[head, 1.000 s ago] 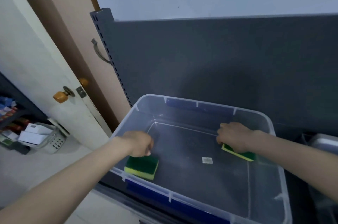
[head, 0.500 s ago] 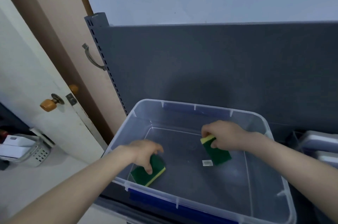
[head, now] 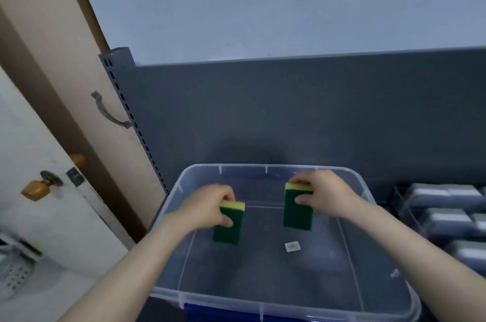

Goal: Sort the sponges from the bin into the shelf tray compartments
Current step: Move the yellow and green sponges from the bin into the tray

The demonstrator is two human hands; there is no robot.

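Green scouring pad on yellow foam is seen on both sponges, one of which is held in each hand inside the clear plastic bin [head: 263, 277]. The left sponge [head: 228, 229] is pinched near its top by the left hand [head: 207, 208], with the thumb pressed on the green face and the fingers curled behind the yellow edge. The right sponge [head: 298, 214] is gripped in the same manner by the right hand [head: 324, 194]. Both sponges are held upright, yellow edge uppermost and green face turned to the camera. They are kept well apart and appear raised off the bin floor, the right one nearer the far wall. A small white sticker [head: 292, 246] is seen on the bin floor between and below them. Just beside the bin on the right, a dark shelf tray [head: 401, 203] is partly shown. Its compartments are filled with pale grey blocks that are too blurred to be identified. A grey back panel [head: 289, 111] is set behind the bin, edged on the left by a slotted upright [head: 126, 111]. Further left, a pale door [head: 31, 137] with an amber knob [head: 35, 189] is visible.
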